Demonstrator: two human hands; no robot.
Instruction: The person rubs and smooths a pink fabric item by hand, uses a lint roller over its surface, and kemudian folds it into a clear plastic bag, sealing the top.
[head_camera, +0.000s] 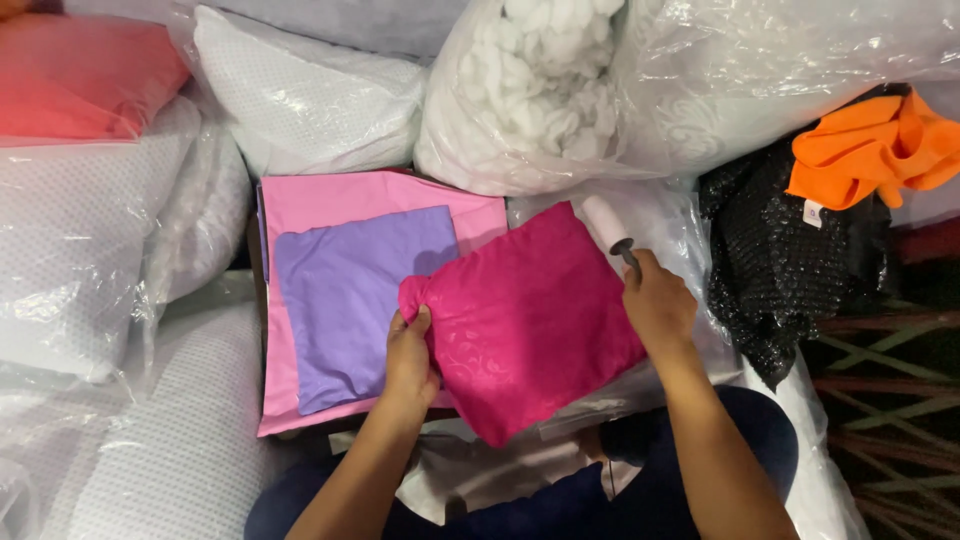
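Note:
A magenta stuffed cushion (530, 320) lies in front of me, tilted like a diamond. My left hand (410, 360) grips its left edge, fingers curled over the bunched corner. My right hand (657, 303) is closed on the dark handle of a lint roller (606, 226), whose pale roll rests at the cushion's upper right edge. Left of the cushion a purple cushion cover (350, 300) lies flat on a larger pink cover (330, 195).
White pillows in clear plastic (90, 240) crowd the left side. A big plastic bag of white stuffing (560, 90) sits at the back. A black sparkly fabric (780, 260) and an orange cloth (870, 150) lie at right, a red pillow (80, 80) at top left.

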